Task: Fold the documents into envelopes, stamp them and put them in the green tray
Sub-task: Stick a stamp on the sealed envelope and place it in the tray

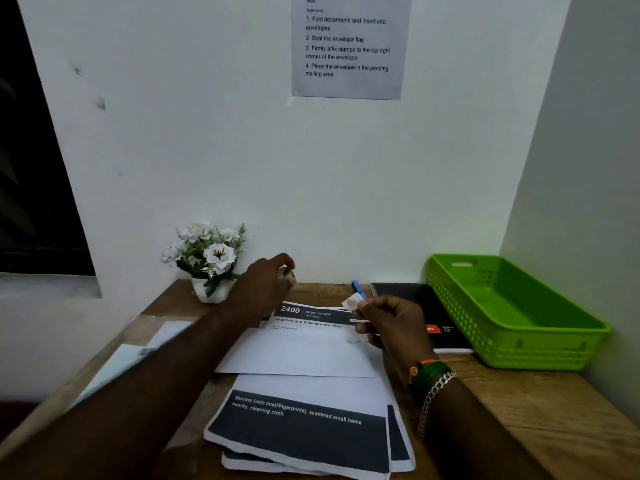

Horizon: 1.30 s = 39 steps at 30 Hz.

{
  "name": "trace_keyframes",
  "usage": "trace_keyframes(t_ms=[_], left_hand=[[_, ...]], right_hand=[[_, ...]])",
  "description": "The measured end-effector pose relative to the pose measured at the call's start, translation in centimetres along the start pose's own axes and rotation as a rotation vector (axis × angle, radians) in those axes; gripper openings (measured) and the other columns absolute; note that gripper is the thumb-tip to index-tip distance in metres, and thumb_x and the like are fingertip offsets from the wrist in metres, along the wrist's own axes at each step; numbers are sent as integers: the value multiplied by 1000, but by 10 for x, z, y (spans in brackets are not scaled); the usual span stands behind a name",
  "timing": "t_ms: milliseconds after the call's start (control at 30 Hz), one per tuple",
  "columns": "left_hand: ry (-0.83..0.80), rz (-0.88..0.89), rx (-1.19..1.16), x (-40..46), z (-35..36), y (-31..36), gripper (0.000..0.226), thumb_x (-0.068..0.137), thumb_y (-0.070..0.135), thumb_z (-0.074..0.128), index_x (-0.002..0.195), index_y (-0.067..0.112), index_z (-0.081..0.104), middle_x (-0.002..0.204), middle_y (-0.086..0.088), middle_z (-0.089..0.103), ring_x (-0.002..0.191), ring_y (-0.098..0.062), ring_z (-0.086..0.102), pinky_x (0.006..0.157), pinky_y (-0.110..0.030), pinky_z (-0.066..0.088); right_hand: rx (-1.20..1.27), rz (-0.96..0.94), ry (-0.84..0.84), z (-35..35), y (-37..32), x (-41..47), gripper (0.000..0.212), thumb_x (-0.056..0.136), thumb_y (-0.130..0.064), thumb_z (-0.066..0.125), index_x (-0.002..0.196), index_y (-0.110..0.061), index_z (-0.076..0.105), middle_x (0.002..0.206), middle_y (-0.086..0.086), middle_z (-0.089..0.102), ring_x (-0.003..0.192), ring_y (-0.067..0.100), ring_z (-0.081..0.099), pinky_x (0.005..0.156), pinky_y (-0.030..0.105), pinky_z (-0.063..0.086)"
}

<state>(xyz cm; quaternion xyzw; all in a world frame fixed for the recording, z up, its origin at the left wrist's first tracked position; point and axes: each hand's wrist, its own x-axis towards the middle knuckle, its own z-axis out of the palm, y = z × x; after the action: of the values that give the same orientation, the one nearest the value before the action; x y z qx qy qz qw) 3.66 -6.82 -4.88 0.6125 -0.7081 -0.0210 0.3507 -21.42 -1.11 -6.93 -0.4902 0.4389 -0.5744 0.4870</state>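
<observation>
Envelope (298, 355) lies flat on the table (540, 407), just below your right fingers (363, 311), which pinch a small stamp (352, 301). Your left fingers (277, 268) curl round a small object, too blurred to identify. Green tray (519, 344) stands right of your right hand (391, 327); documents (304, 427) lie nearer you.
</observation>
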Motion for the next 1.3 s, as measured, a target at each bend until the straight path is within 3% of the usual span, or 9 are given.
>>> trace_keyframes(t_ms=[133, 367, 500, 600, 700, 867, 1000, 1167, 1300], left_hand=[[-72, -133, 165, 16, 18, -22, 28, 94, 37, 57, 122, 35, 54, 106, -8, 65, 98, -29, 64, 70, -33, 45], [-72, -279, 367, 3, 35, -23, 51, 93, 45, 54, 142, 39, 41, 128, -13, 55, 120, -38, 53, 93, -44, 48], [-30, -84, 327, -23, 22, 13, 65, 89, 64, 53, 147, 39, 36, 132, -5, 53, 122, -30, 51, 95, -46, 49], [-355, 15, 67, -61, 12, 36, 84, 72, 90, 49, 144, 48, 39, 145, 12, 51, 134, -12, 46, 111, -40, 41], [-561, 66, 69, -90, 8, 47, 80, 73, 89, 50, 144, 54, 38, 154, 20, 37, 143, -7, 33, 118, -42, 33], [-535, 17, 118, -106, -3, 51, 61, 74, 85, 56, 127, 56, 49, 144, 22, 39, 139, -8, 32, 115, -49, 32], [-264, 14, 66, -108, 3, 53, 41, 81, 72, 64, 111, 43, 62, 120, 20, 50, 119, -6, 45, 103, -39, 41], [-110, -99, -366, -95, 12, 64, 14, 97, 32, 65, 86, 26, 72, 83, 7, 73, 72, 0, 62, 72, -25, 46], [-145, -215, -705, -94, 12, 67, 8, 97, 16, 67, 97, 17, 75, 82, -5, 78, 67, -7, 71, 59, -14, 48]], right_hand=[[-259, -155, 39, -1, 6, 2, 13, 85, -19, 80, 74, -15, 75, 75, 16, 73, 55, 22, 73, 48, 22, 45], [-323, -169, 68, -2, 7, 6, 15, 84, -21, 80, 71, -18, 74, 70, 7, 75, 55, 19, 74, 48, 21, 48], [-320, -151, 129, -9, 0, 7, 14, 84, -17, 80, 72, -14, 73, 63, 7, 74, 54, 21, 73, 48, 25, 45], [-378, -200, 134, -14, -9, 6, 15, 86, -18, 77, 72, -15, 72, 65, 7, 73, 51, 20, 72, 39, 21, 41], [-390, -190, 61, -17, -13, 5, 13, 88, -17, 76, 76, -13, 72, 67, 14, 73, 51, 25, 71, 34, 16, 36], [-493, -109, -203, -20, -14, 2, 5, 89, -12, 76, 85, -9, 74, 73, 12, 77, 66, 21, 77, 51, 20, 54], [-431, -66, -352, -22, -14, 0, 3, 86, -2, 76, 88, 0, 76, 82, 15, 78, 80, 23, 78, 63, 24, 59], [-372, -84, -449, -20, -15, -3, 11, 86, 5, 72, 94, 1, 78, 87, 16, 79, 87, 25, 78, 69, 26, 60], [-368, -120, -488, -15, -15, -6, 12, 90, 1, 69, 98, -1, 78, 88, 13, 79, 88, 24, 78, 72, 27, 61]])
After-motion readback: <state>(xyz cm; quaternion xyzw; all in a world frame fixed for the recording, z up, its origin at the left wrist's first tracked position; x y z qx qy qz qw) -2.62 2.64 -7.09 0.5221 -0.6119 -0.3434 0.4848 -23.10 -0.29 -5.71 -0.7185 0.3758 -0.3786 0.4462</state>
